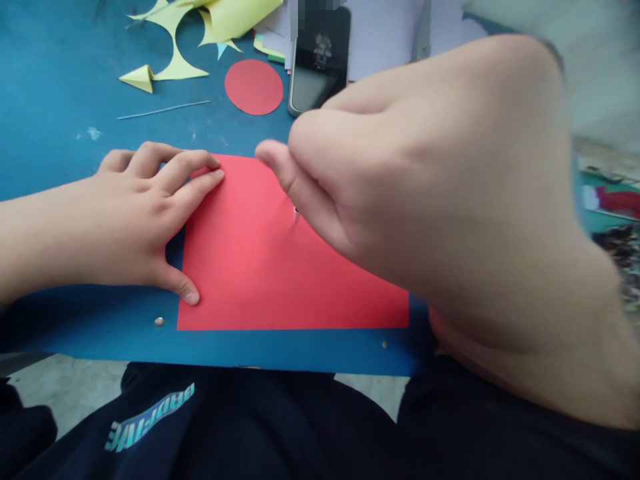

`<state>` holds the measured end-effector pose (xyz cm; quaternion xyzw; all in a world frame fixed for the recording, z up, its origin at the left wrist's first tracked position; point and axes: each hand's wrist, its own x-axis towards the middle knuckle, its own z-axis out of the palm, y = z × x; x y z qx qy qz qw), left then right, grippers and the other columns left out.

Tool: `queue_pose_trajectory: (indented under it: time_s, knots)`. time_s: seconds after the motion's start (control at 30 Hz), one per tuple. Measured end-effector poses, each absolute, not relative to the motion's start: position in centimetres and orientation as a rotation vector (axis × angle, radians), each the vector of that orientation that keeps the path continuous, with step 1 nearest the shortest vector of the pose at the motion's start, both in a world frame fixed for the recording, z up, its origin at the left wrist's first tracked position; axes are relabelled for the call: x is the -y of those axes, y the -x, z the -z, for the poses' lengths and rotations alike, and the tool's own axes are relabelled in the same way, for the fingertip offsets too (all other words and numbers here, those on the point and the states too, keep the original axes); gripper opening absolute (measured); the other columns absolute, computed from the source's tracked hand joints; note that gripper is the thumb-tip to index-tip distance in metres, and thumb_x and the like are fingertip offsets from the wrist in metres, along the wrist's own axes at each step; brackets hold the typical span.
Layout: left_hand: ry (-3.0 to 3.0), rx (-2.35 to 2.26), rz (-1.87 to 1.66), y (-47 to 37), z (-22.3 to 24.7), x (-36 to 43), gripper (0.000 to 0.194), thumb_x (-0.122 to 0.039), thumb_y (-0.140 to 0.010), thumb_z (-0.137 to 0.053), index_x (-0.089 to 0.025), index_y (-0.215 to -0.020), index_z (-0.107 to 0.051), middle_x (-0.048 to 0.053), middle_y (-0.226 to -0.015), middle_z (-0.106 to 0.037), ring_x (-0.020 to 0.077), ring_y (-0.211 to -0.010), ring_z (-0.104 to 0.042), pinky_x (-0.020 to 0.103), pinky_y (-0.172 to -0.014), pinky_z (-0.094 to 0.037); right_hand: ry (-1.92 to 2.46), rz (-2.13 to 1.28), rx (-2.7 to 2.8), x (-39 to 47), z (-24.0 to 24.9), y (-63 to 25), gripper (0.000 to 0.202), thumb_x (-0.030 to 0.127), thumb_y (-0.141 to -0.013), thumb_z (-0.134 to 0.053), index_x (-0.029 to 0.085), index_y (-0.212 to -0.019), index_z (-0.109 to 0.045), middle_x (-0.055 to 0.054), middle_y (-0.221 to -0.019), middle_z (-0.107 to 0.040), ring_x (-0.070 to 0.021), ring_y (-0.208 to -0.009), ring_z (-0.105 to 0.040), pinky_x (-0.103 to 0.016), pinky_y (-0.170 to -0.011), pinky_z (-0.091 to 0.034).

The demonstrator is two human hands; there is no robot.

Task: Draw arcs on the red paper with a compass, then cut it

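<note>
A red sheet of paper [260,280] lies flat near the front edge of a blue table [60,147]. My left hand [147,203] is spread over its left side, with fingertips and thumb pressing on the paper. Above the right part of the sheet, my right hand [380,160] is closed, thumb against the curled fingers. Below the thumb shows the narrow pale tip of a slim pen-like tool [296,214], at the paper. My hand hides the rest of that tool and the sheet's upper right corner.
Beyond the sheet lie a red paper circle [254,87], a phone [320,60], a thin metal rod [164,110] and cut yellow paper scraps [180,60]. A small folded yellow piece [137,79] sits among them. Pale purple sheets [383,40] are at the back.
</note>
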<state>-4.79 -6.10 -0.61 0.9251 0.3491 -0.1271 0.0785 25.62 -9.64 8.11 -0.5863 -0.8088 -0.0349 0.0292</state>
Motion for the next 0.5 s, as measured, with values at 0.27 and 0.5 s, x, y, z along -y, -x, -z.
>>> queue_pose_trajectory:
  time_s: [0.27,0.5]
  knots:
    - [-2.802,-1.026,0.366,5.2,0.6,6.0,0.149,-0.113,-0.098,-0.054,-0.024,-0.206,-0.002,0.026,-0.213,-0.021,0.0689,-0.192,-0.03,0.086,-0.152,-0.036,2.206,0.312,2.592,7.4,-8.5,-23.4,0.075,0.037,-0.122,-0.01,0.018,-0.136,-0.082,-0.013,-0.117,-0.068,-0.0404,-0.139,-0.077,-0.051,-0.095,-0.05]
    - [-2.841,-1.02,0.36,5.2,0.7,6.0,0.15,-0.113,-0.1,-0.056,-0.021,-0.206,-0.003,0.029,-0.211,-0.024,0.0689,-0.19,-0.034,0.086,-0.149,-0.041,1.997,0.318,2.664,8.3,-8.8,-26.2,0.057,0.043,-0.117,-0.031,0.016,-0.12,-0.081,-0.015,-0.116,-0.079,-0.0442,-0.131,-0.083,-0.055,-0.097,-0.053]
